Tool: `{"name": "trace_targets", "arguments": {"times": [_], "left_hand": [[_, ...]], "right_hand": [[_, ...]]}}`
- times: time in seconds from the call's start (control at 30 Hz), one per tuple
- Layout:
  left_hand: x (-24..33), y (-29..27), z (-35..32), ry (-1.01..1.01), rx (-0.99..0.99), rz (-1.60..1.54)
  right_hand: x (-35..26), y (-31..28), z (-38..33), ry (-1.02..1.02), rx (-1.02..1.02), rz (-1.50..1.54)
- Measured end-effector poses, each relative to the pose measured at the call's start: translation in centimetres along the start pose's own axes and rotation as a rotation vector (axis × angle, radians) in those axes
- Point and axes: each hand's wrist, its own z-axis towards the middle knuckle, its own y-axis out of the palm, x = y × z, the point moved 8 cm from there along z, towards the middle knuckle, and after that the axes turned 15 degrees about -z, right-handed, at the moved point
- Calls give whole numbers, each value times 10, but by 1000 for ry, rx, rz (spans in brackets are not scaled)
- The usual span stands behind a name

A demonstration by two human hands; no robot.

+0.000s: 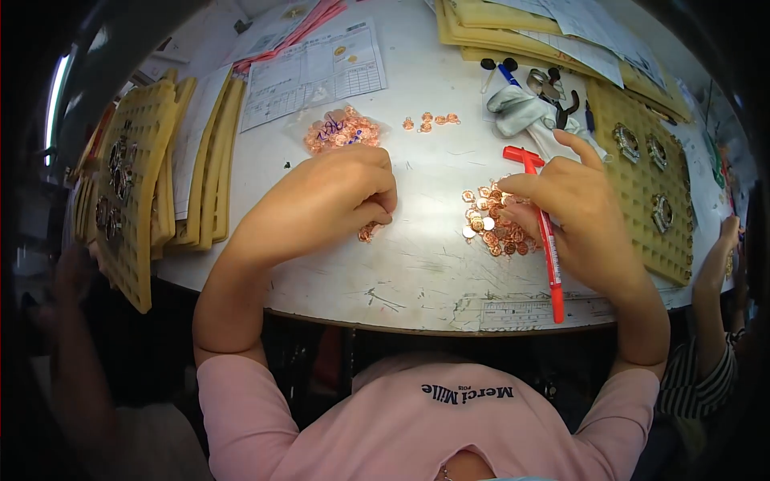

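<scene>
On the white table, my left hand (345, 192) is closed, its fingertips pinched together just over a few small copper-coloured charms (367, 232). Whatever sits between those fingertips is hidden. A loose pile of round copper-coloured charms (507, 238) lies to the right. My right hand (581, 212) reaches into the pile's right side with thumb and a finger, while another finger sticks up. Tucked through this hand is a red marker pen (551, 264) with a T-shaped far end. Beyond my left hand lies a clear plastic bag (341, 131) full of similar charms.
Several charms (427, 120) sit apart at the back. Yellow foam trays (132, 192) stand at left; another foam tray (642, 188) with metal parts lies at right. Papers (317, 72), a white cloth (521, 112), and a clear ruler (513, 314) near the front edge are around. Other people's arms (714, 272) flank me.
</scene>
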Motion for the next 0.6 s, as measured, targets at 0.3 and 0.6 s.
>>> {"name": "trace_targets", "arguments": {"times": [0.3,0.6], "left_hand": [[-3,24,10,-236,106,-1036],[-9,52,11,-322,4,-1394]], "right_hand": [[2,2,0,-11,120,57],[-2,7,0,-21,119,98]]}}
